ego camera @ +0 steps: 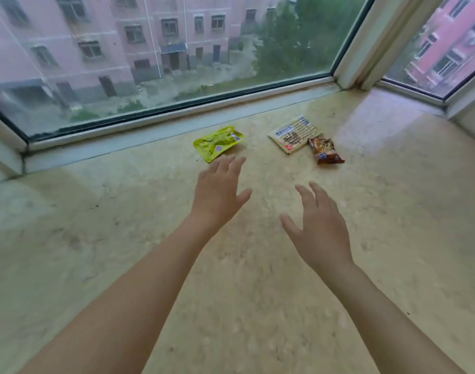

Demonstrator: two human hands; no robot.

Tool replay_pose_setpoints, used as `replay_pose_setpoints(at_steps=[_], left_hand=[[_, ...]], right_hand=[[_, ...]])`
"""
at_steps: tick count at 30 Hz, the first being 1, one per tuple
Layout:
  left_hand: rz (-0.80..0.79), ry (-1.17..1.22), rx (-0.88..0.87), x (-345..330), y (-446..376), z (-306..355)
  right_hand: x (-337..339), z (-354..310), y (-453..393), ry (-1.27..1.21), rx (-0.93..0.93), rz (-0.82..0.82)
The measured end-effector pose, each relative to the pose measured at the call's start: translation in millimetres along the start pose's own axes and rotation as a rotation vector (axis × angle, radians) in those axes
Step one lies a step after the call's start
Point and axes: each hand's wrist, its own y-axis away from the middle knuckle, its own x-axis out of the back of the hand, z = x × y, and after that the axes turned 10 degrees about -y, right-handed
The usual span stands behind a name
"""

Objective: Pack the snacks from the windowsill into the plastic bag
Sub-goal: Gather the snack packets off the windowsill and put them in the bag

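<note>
Both hands empty, fingers spread: left hand (220, 188) near yellow snack packet (218, 143); right hand (318, 225) short of beige packet (293, 133) & brown packet (326, 151), all by windowsill (96, 238) back edge.

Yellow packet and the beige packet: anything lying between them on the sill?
No. In the head view the stretch between the yellow packet and the beige packet is bare windowsill; the brown packet lies beyond the beige one.

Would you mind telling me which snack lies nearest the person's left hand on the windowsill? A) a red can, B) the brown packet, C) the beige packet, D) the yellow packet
D: the yellow packet lies just beyond the fingertips of the open left hand, while the beige packet and the brown packet lie farther right.
</note>
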Motion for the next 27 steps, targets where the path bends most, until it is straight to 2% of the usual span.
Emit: replay_pose_setpoints(at_steps=[7,11,16,18,20,23,25,27], left_hand=[[0.178,-0.094,0.035,-45,-63,-11],[0.24,-0.149,0.012,-56,-84,-23],[0.176,-0.085,0.119,-60,-97,-32],[0.129,-0.093,0.128,-60,-98,-33],[0.158,-0.078,0.098,-59,-95,-32],[0.237,-0.06,-0.013,-56,-86,-28],[0.229,-0.039,-0.098,-54,-79,-26],[0.219,-0.001,-0.128,-50,-71,-21]], right_hand=[[-36,28,-79,0.122,0.002,0.147],[-32,48,-113,0.045,-0.005,0.208],[-28,64,-139,0.005,-0.12,0.1],[-29,67,-149,0.022,-0.173,0.038],[-28,69,-153,0.035,-0.203,0.008],[-27,73,-142,-0.002,-0.096,0.178],[-27,74,-130,-0.057,-0.02,0.305],[-27,74,-125,-0.129,-0.062,0.341]])
